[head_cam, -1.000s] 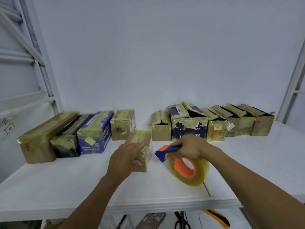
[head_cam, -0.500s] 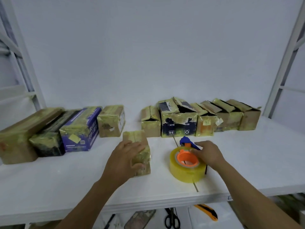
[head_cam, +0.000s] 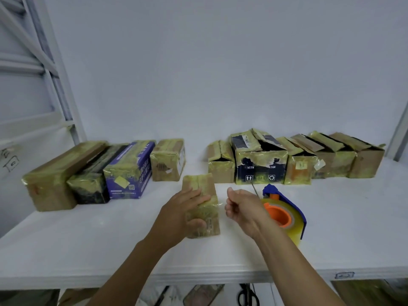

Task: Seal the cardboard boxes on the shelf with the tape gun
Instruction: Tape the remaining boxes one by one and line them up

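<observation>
White shelf (head_cam: 88,244), taped boxes (head_cam: 260,164) lined along its back. Left hand (head_cam: 183,214) clasped small box (head_cam: 204,186) — fingers over top, thumb on near face. Right hand (head_cam: 242,208) just right of it, fingers curled — pinching anything, could not tell. Tape gun (head_cam: 279,215) lay just right of that hand.

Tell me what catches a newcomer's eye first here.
A left hand grips a small tape-wrapped cardboard box at the front centre of the white shelf. Just right of it lies a blue-and-orange tape gun with a yellowish clear roll, beside the right hand. Two groups of taped boxes line the back wall.
</observation>
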